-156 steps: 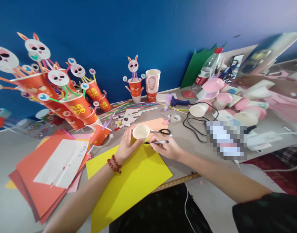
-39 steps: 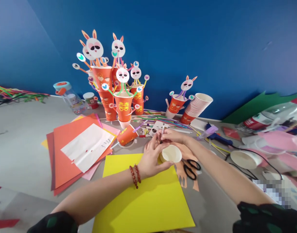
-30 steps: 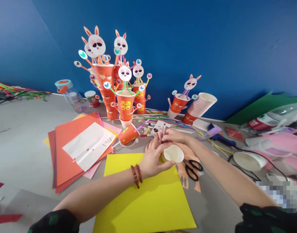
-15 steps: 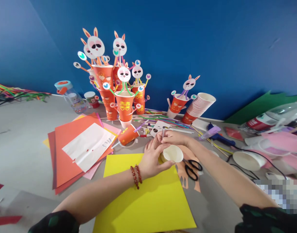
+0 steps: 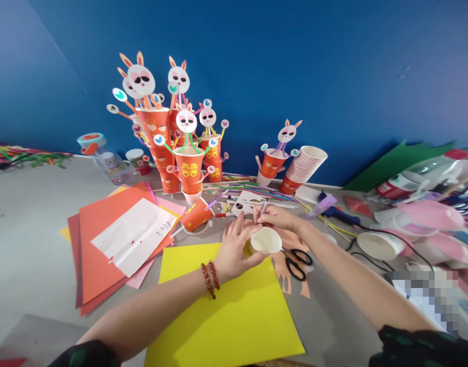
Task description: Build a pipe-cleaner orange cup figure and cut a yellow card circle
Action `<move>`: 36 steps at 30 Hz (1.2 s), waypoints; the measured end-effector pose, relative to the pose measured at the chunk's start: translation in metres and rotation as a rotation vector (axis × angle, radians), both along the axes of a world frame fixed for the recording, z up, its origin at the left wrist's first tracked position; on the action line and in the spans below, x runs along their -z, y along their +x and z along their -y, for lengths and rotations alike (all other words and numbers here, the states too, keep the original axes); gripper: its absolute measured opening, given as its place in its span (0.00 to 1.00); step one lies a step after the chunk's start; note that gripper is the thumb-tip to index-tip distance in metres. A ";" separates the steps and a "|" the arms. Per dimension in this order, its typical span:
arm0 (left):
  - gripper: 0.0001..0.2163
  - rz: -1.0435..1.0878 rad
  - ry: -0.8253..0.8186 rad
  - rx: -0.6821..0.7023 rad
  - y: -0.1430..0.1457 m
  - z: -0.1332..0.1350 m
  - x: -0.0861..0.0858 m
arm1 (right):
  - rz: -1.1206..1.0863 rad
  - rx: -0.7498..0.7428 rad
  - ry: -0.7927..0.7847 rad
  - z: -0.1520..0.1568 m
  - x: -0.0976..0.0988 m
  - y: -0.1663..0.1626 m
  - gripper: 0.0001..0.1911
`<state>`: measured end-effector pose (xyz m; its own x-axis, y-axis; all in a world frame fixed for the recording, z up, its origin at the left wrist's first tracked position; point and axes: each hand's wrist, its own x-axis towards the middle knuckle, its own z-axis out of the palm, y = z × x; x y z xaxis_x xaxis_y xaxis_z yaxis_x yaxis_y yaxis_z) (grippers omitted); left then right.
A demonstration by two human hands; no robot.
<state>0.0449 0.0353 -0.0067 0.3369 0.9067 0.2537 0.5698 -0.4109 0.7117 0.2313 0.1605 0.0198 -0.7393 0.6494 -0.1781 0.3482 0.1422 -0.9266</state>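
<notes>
My left hand (image 5: 236, 251) rests around the left side of a white paper cup (image 5: 266, 240), thumb along the near side and forefinger by the far side. The cup stands at the far right corner of a yellow sheet (image 5: 226, 311), beside and partly over cut peach-orange paper (image 5: 280, 267). Just beyond the cup, my right hand (image 5: 278, 218) is shut on a slim pen (image 5: 263, 208) held steeply; its tip is hidden by the fingers. Black-handled scissors (image 5: 297, 263) lie on the peach-orange paper, right of the cup.
Red cups with paper rabbit heads (image 5: 190, 163) stand stacked at the back left. A stack of cups (image 5: 306, 165) leans at the back right. A glue gun (image 5: 338, 210) with a cable lies right. Orange sheets (image 5: 104, 244) lie left; a bottle (image 5: 417, 176) is far right.
The whole view has shifted slightly, so most things sit further left. My right hand keeps the pen beyond the cup, its fingers slightly shifted; my left hand stays around the cup.
</notes>
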 end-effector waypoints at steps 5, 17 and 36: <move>0.28 -0.017 -0.001 -0.017 -0.001 0.000 0.002 | -0.033 0.124 0.047 0.015 0.004 0.017 0.03; 0.24 -0.016 0.038 -0.041 0.000 0.001 0.004 | -0.141 0.408 0.128 0.064 0.025 0.046 0.06; 0.22 -0.013 0.090 -0.032 -0.002 -0.001 0.010 | -0.173 0.466 0.378 0.110 0.026 0.065 0.07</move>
